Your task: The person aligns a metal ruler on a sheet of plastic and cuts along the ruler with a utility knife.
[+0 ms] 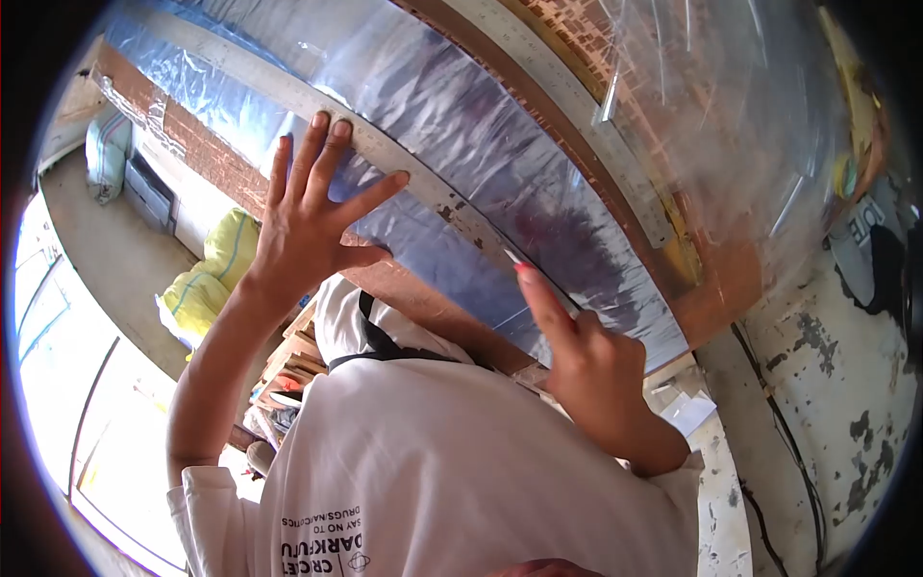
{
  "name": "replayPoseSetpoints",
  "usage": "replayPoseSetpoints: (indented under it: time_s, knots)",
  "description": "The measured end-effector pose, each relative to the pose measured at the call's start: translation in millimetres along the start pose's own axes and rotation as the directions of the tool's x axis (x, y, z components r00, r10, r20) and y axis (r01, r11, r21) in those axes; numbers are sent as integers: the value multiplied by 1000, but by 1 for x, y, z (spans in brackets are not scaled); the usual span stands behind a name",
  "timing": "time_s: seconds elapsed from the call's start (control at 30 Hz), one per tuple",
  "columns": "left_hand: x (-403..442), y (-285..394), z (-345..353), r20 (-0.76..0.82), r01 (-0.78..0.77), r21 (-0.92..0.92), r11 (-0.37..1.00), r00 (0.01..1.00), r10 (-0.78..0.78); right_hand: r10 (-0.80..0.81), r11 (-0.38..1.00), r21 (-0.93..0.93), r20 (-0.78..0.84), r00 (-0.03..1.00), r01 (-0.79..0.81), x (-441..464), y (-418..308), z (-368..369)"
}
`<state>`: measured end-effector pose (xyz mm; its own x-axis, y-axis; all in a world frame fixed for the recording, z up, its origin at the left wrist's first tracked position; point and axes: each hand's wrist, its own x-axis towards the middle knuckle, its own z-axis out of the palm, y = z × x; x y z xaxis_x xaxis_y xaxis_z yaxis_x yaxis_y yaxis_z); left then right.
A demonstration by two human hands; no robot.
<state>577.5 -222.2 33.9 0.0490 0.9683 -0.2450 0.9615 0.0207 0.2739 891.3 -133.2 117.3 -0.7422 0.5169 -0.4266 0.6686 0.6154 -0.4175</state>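
Observation:
My left hand is spread, its fingertips pressing on a long metal ruler that lies slantwise over a sheet of shiny clear plastic film. In my right hand is a cutter knife, mostly hidden by the fingers; a thin blade and a bit of red show ahead of the index finger. The blade tip is at the ruler's edge, near its lower right part. Whether it touches the film I cannot tell. Worn dark patches mark the ruler near the knife.
The film lies on a brown work board. A second metal ruler lies farther across it, beside more loose clear plastic. Yellow sacks stand on the left. Dark cables run down the stained wall at right.

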Motion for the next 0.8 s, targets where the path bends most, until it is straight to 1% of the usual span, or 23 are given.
replayPoseSetpoints:
  time_s: [0.03,0.07,0.13,0.2,0.27,0.3,0.33,0.37,0.4,0.47,0.5,0.53,0.6,0.67,0.7,0.73,0.8]
  knots:
    - [0,0,1,-4,-6,-11,1000,1000,6,50,999,8,15,999,-50,-12,4,0]
    - [-2,-1,0,-12,1,-3,1000,1000,-1,39,999,5,7,999,-39,-15,9,2]
    - [0,-1,1,-19,-29,-14,999,999,29,40,994,-99,-8,999,-41,-22,8,2]
    - [-1,1,-1,-32,-52,5,999,998,52,67,994,-86,-43,997,-71,-21,3,-2]
    - [-4,2,-2,-41,-56,-2,998,998,56,17,999,-49,-95,995,-22,-25,9,-7]
    - [-5,3,-3,-42,-63,-3,998,997,63,4,999,-33,-66,998,-6,-33,16,-13]
    - [-5,4,-3,-53,-80,4,997,995,80,15,999,-38,-83,996,-18,-40,17,-18]
    - [-5,4,-3,-71,-82,3,997,994,82,144,980,168,-253,957,-103,-48,15,-22]
    - [-4,2,-1,-73,-86,-6,996,994,85,303,911,384,-373,877,-151,-53,14,-22]
    - [-6,1,0,-78,-122,14,992,989,123,442,840,521,-498,746,-150,-72,17,-7]
    - [-7,0,0,-79,-133,24,991,988,135,576,744,651,-515,635,-147,-80,16,10]
    - [-7,-1,2,-78,-157,29,987,984,159,591,738,657,-520,616,-153,-84,16,28]
    - [-7,-2,5,-94,-158,43,987,982,161,642,750,630,-624,445,-200,-85,14,63]
    - [-7,-3,7,-90,-197,69,978,975,203,686,726,601,-600,412,-333,-81,3,92]
    - [-7,-4,8,-102,-185,69,980,976,191,668,739,617,-616,417,-271,-75,1,109]
    - [-7,-3,9,-116,-171,69,983,977,178,680,729,626,-617,397,-276,-70,-2,123]
    - [-7,-2,7,-103,-193,78,978,974,201,634,774,562,-679,372,-292,-61,-7,141]
